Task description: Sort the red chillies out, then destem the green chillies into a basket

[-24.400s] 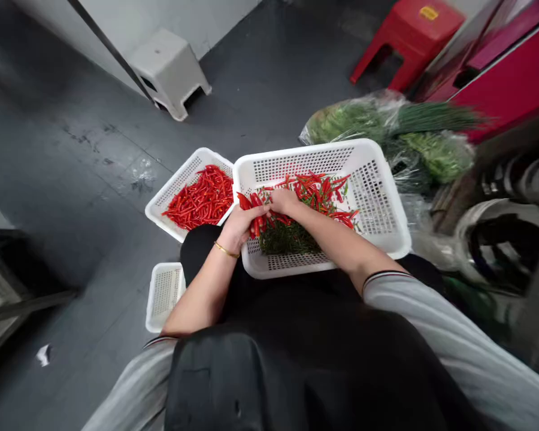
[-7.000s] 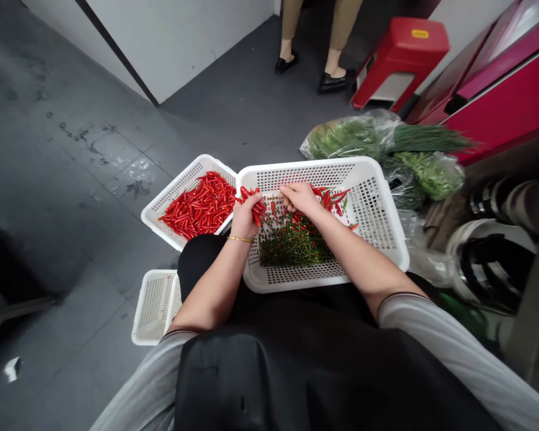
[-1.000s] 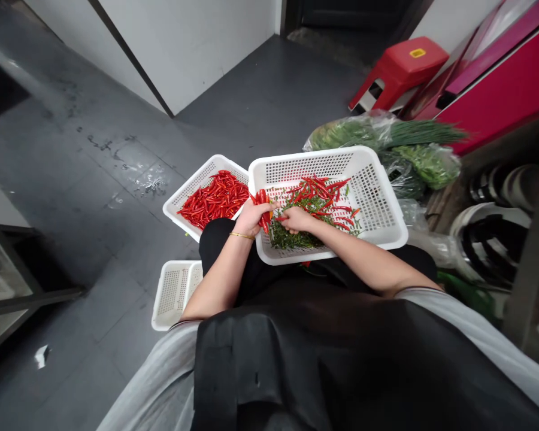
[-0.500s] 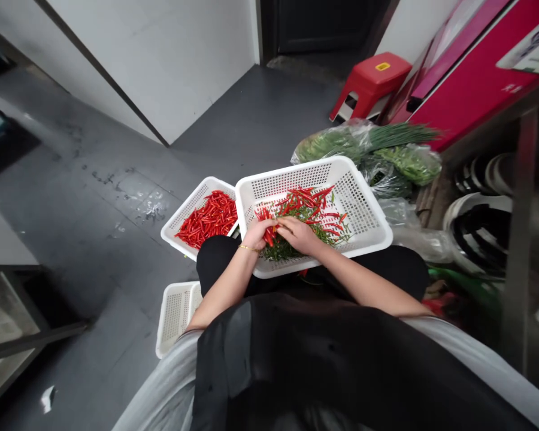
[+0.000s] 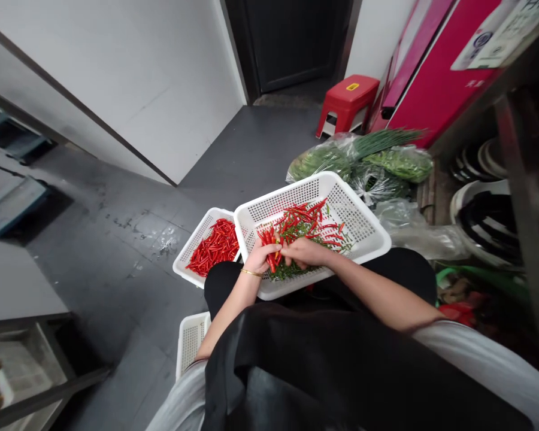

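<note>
A white perforated basket (image 5: 368, 230) rests across my lap. Inside it lie red chili peppers (image 5: 302, 212) and a heap of green stems (image 5: 291, 269). My left hand (image 5: 259, 257) is closed around a small bunch of red chili peppers (image 5: 270, 242) that point up out of the fist. My right hand (image 5: 304, 252) meets it from the right, fingers curled and pinched at the bunch's stem side; what exactly they pinch is hidden. Left of the lap basket, a second white basket (image 5: 184, 263) holds a pile of loose red chili peppers (image 5: 215, 246) without visible stems.
Bagged green vegetables (image 5: 323, 158) lie beyond the lap basket, with a red stool (image 5: 353, 99) behind them. Another white basket (image 5: 191, 338) stands on the floor at my left. Stacked pots (image 5: 489, 215) and a metal rack post (image 5: 521, 179) are at the right.
The camera view has shifted, so the scene sits lower. My right hand has drawn slightly away from the left, its fingers more curled; the left still grips the chili bunch.
</note>
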Tool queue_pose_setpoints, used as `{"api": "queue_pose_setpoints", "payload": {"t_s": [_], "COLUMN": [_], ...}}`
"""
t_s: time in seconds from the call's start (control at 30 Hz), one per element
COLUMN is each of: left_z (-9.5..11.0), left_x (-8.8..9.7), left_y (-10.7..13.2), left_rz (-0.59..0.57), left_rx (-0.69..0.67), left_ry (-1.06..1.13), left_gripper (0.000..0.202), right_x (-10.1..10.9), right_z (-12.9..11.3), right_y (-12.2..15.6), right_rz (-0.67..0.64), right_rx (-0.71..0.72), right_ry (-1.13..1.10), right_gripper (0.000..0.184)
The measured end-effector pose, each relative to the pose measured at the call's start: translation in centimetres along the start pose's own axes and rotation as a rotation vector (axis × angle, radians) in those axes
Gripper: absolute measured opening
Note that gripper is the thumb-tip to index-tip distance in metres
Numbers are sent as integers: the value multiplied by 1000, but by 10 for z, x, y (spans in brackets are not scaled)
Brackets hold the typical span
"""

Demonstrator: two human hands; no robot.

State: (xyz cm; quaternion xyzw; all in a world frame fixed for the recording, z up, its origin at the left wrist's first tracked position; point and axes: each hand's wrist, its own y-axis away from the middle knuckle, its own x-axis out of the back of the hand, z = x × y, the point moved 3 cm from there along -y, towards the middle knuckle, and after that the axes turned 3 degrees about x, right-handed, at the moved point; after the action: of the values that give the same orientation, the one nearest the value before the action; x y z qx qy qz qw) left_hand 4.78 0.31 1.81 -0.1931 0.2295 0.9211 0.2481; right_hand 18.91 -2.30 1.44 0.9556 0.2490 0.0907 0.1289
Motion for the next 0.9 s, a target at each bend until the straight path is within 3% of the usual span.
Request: {"api": "queue_pose_setpoints", "payload": {"t_s": [0.1, 0.2, 0.3, 0.4, 0.5, 0.57, 0.6, 0.67, 0.73, 0.77, 0.8, 0.9], "left_z": [1, 0, -1, -3, -2, 7, 16, 41, 67, 78, 86, 98], "left_x": [-4, -9, -9, -9, -11, -10, -5, 21, 67, 94, 121, 178], "left_y": [4, 9, 11, 8, 6, 9, 11, 14, 11, 8, 4, -5], "left_rz": [-132, -205, -216, -153, 30, 125, 155, 267, 417, 494, 552, 585], "left_rx": [18, 37, 43, 48, 72, 82, 75, -6, -64, -76, -66, 40], "left_ry": [-36, -63, -128, -121, 16, 39, 8, -123, -353, -486, -630, -1046], "left_gripper": [32, 31, 32, 31, 27, 25, 23, 20, 18, 20, 26, 49], "right_x": [16, 9, -1, 1, 11, 22, 29, 44, 56, 59, 60, 49], "right_z": [-4, 3, 16, 16, -4, -14, -15, -6, 8, 15, 19, 26], "right_y": [4, 5, 5, -1, -9, -18, -22, -27, -24, -23, -25, -46], "right_rz": [69, 16, 42, 211, 468, 518, 463, 195, -127, -223, -249, -60], "right_rx": [-13, -17, -29, 125, 303, 239, 149, -96, -307, -353, -361, -277], "right_ry": [-190, -332, -358, -4, 656, 1023, 1147, 1282, 1299, 1290, 1283, 1264], "right_gripper": [48, 46, 46, 44, 42, 42, 42, 41, 35, 33, 32, 40]}}
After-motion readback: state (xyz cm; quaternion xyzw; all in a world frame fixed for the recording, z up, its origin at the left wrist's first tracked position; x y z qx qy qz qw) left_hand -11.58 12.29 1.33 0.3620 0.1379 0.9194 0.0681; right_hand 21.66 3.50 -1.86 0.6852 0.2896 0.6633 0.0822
